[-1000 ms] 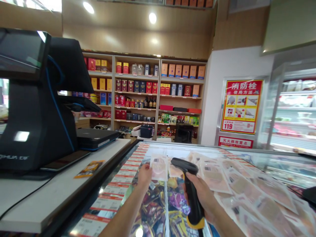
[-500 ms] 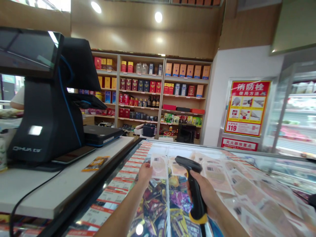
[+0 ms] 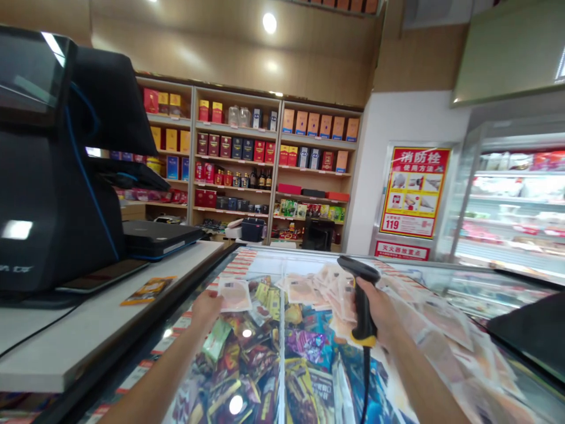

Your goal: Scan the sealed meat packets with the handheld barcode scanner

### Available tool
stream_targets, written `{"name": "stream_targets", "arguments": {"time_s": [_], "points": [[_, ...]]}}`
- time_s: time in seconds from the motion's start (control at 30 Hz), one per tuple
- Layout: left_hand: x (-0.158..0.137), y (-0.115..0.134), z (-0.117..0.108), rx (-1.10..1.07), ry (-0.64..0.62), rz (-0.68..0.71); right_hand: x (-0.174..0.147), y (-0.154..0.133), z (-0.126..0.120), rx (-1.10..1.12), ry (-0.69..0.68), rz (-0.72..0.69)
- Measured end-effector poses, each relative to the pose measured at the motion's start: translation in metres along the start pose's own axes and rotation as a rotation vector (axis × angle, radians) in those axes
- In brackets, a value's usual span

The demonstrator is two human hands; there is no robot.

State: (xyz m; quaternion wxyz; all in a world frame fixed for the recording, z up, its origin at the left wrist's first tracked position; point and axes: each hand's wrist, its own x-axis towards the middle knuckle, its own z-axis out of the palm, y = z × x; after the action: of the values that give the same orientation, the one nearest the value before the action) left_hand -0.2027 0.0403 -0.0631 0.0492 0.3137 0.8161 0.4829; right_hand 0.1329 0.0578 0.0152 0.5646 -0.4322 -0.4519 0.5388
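Between the fingers of my left hand (image 3: 206, 309) is the edge of a flat clear packet (image 3: 234, 294) with pale contents and a small label. It is held above the left part of the glass-topped case. My right hand (image 3: 378, 312) is wrapped round the handle of a black and yellow barcode scanner (image 3: 362, 306), its head pointing up and left and its cord hanging down. Many similar flat packets (image 3: 435, 341) lie piled on the glass beneath and right of the scanner. Under the glass are colourful snack packets (image 3: 309, 347), split by a white divider.
At left, a white counter (image 3: 44, 359) carries a black cash register (image 3: 53, 165), a black flat box (image 3: 159, 235) and an orange snack packet (image 3: 149, 290). Shelves of boxes (image 3: 238, 147) stand behind. A lit display fridge (image 3: 516, 200) is at right.
My left hand has moved left with the packet, away from the scanner. My right hand has shifted slightly right, still gripping the scanner. The view has turned a little to the right.
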Motion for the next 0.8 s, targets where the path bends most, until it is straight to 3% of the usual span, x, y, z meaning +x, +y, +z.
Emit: {"name": "stream_targets", "arguments": {"time_s": [0.17,0.37,0.8], "points": [[0.002,0.004,-0.008,0.136,-0.04,0.01,0.005,-0.001,-0.033,-0.038,0.13,0.0],[0.002,0.008,-0.009,0.233,-0.053,0.062,0.013,0.006,-0.064,0.024,0.168,0.035],[0.023,-0.002,-0.038,0.408,0.001,0.125,0.004,0.005,-0.058,-0.011,0.124,0.026]]}}
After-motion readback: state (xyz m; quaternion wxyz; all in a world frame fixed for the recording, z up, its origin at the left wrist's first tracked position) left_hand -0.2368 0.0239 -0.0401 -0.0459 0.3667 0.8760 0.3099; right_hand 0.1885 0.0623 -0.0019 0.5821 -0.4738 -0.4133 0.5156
